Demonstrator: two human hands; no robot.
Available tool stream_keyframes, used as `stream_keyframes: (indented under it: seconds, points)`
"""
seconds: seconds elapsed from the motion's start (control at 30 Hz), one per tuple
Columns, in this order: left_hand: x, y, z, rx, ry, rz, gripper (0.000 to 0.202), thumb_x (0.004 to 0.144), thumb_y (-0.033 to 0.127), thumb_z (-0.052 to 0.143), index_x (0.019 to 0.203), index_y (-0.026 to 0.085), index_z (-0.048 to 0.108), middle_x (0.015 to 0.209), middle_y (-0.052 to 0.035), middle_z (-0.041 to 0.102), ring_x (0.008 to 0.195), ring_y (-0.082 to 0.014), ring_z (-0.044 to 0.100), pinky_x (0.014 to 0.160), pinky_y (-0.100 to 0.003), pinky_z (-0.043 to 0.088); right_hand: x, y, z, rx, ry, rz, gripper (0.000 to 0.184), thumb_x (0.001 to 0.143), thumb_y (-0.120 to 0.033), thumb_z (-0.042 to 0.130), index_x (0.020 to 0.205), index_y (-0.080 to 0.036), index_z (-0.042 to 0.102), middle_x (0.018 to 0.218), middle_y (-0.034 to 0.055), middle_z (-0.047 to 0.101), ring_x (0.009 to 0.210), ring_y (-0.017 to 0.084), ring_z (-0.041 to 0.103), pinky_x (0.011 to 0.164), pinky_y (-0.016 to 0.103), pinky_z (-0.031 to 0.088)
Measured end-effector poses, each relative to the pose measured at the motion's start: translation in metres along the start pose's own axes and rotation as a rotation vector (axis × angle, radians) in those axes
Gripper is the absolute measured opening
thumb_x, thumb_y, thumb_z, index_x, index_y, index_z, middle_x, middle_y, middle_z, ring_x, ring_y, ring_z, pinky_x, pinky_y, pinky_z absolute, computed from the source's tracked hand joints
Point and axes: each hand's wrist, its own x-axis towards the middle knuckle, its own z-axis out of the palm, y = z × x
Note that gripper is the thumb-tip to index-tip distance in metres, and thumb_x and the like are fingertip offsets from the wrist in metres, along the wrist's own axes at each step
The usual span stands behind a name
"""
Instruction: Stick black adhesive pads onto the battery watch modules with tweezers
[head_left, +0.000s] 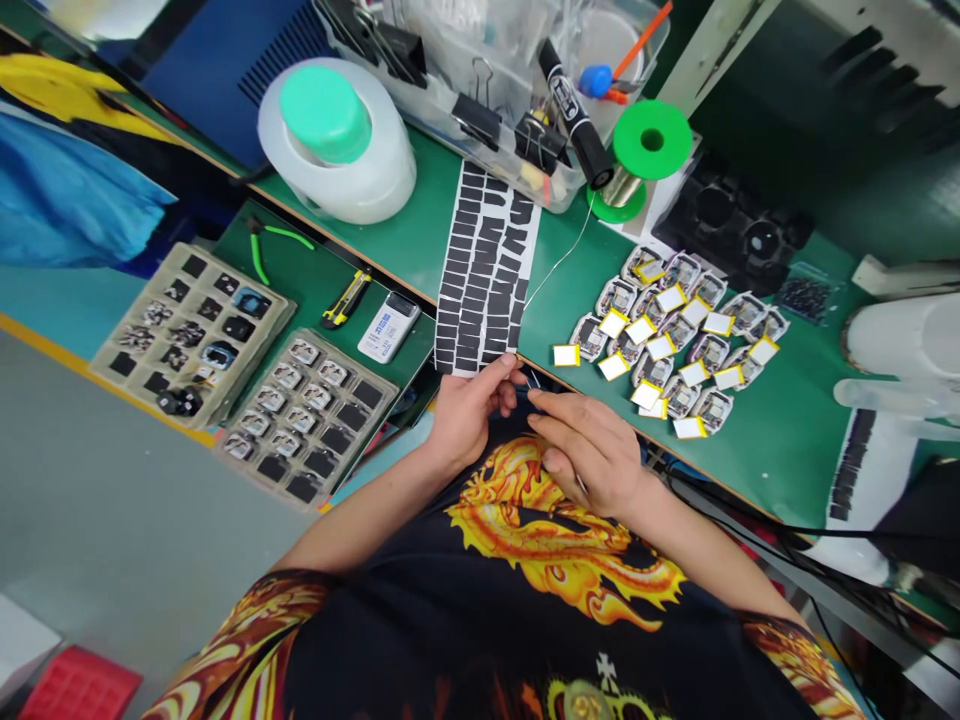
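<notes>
My left hand (466,415) grips the lower edge of a white backing sheet (486,268) carrying several rows of black adhesive strips. The sheet lies across the green workbench (420,225). My right hand (589,450) hovers just to the right, its fingertips close to my left hand above my dark printed shirt. Whether those fingers pinch something small is hidden. To the right of the sheet lies a heap of small pouch cells (667,340) with yellow-and-white tags, not touched by either hand.
A tape roll (337,140) and a clear bin of binder clips (480,110) stand behind the sheet, with a black marker (571,115) and a green solder spool (649,150) nearby. Green-handled pliers (274,245), a yellow utility knife (349,298) and two parts trays (304,420) sit left.
</notes>
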Motion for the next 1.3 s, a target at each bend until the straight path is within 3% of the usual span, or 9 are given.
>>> stream_keyframes:
  seconds: [0.13, 0.23, 0.33, 0.47, 0.67, 0.8, 0.97, 1.13, 1.3]
  points:
    - [-0.001, -0.003, -0.003, 0.050, 0.008, 0.007, 0.041, 0.082, 0.053, 0.096, 0.086, 0.014, 0.084, 0.072, -0.0023, 0.073, 0.055, -0.0078, 0.061, 0.050, -0.020, 0.045, 0.000, -0.003, -0.009, 0.028, -0.005, 0.030, 0.039, 0.118, -0.033, 0.051, 0.135, -0.005, 0.072, 0.136, 0.0290, 0.077, 0.128, 0.034, 0.078, 0.098, 0.051, 0.073]
    - [-0.004, -0.006, -0.006, 0.076, 0.051, 0.035, 0.042, 0.081, 0.054, 0.098, 0.084, 0.014, 0.084, 0.071, -0.0022, 0.073, 0.054, -0.0074, 0.060, 0.049, -0.020, 0.045, -0.003, -0.009, -0.023, 0.033, 0.045, 0.143, 0.048, 0.121, -0.045, 0.044, 0.135, -0.012, 0.076, 0.127, 0.0200, 0.078, 0.122, 0.030, 0.080, 0.097, 0.047, 0.073]
    - [-0.005, -0.009, -0.010, 0.097, 0.082, 0.046, 0.044, 0.077, 0.055, 0.101, 0.082, 0.014, 0.084, 0.070, -0.0021, 0.073, 0.052, -0.0075, 0.059, 0.047, -0.020, 0.043, -0.009, -0.011, -0.040, -0.011, 0.236, 0.319, 0.048, 0.120, -0.052, 0.044, 0.132, -0.025, 0.082, 0.107, 0.0090, 0.078, 0.106, 0.025, 0.083, 0.087, 0.043, 0.074]
    - [-0.007, -0.010, -0.017, 0.103, 0.090, 0.038, 0.046, 0.076, 0.056, 0.102, 0.084, 0.014, 0.084, 0.073, -0.0027, 0.074, 0.054, -0.0084, 0.060, 0.049, -0.021, 0.045, -0.013, -0.001, -0.056, -0.044, 0.507, 0.504, 0.049, 0.121, -0.053, 0.042, 0.125, -0.030, 0.085, 0.097, 0.0048, 0.083, 0.090, 0.024, 0.085, 0.079, 0.045, 0.073]
    - [-0.008, -0.009, -0.022, 0.099, 0.030, -0.015, 0.046, 0.079, 0.057, 0.100, 0.091, 0.014, 0.088, 0.077, -0.0041, 0.075, 0.060, -0.0097, 0.062, 0.055, -0.022, 0.048, -0.008, 0.019, -0.072, -0.002, 0.658, 0.655, 0.018, 0.110, -0.041, 0.075, 0.110, -0.027, 0.086, 0.090, 0.0016, 0.082, 0.074, 0.020, 0.084, 0.066, 0.037, 0.070]
    - [-0.010, -0.009, -0.025, 0.161, -0.052, -0.045, 0.047, 0.084, 0.060, 0.096, 0.096, 0.016, 0.089, 0.084, -0.0060, 0.077, 0.064, -0.0104, 0.063, 0.058, -0.023, 0.048, -0.008, 0.023, -0.083, -0.059, 0.673, 0.632, 0.014, 0.105, -0.033, 0.082, 0.118, -0.029, 0.087, 0.100, 0.0026, 0.083, 0.077, 0.022, 0.085, 0.068, 0.039, 0.071]
    - [-0.014, -0.005, -0.029, 0.501, -0.305, -0.098, 0.039, 0.096, 0.059, 0.086, 0.100, 0.020, 0.089, 0.086, -0.0048, 0.079, 0.068, -0.0099, 0.063, 0.064, -0.023, 0.049, -0.012, 0.023, -0.092, -0.151, 0.587, 0.574, 0.024, 0.097, -0.021, 0.089, 0.119, -0.033, 0.088, 0.102, 0.0016, 0.084, 0.087, 0.021, 0.083, 0.075, 0.040, 0.070]
    - [-0.013, 0.003, -0.012, 0.749, -0.555, 0.041, 0.030, 0.102, 0.053, 0.080, 0.103, 0.024, 0.088, 0.092, -0.0044, 0.080, 0.077, -0.0129, 0.066, 0.070, -0.025, 0.051, -0.026, 0.017, -0.091, -0.185, 0.417, 0.519, 0.029, 0.098, -0.015, 0.083, 0.120, -0.034, 0.087, 0.111, 0.0008, 0.088, 0.102, 0.024, 0.084, 0.090, 0.046, 0.073]
    - [-0.014, 0.006, 0.004, 0.835, -0.681, 0.204, 0.021, 0.105, 0.043, 0.077, 0.105, 0.023, 0.084, 0.095, -0.0033, 0.078, 0.073, -0.0108, 0.066, 0.062, -0.023, 0.051, -0.040, 0.011, -0.091, -0.162, 0.329, 0.534, 0.037, 0.097, -0.010, 0.080, 0.125, -0.033, 0.084, 0.115, 0.0011, 0.088, 0.104, 0.024, 0.085, 0.094, 0.045, 0.072]
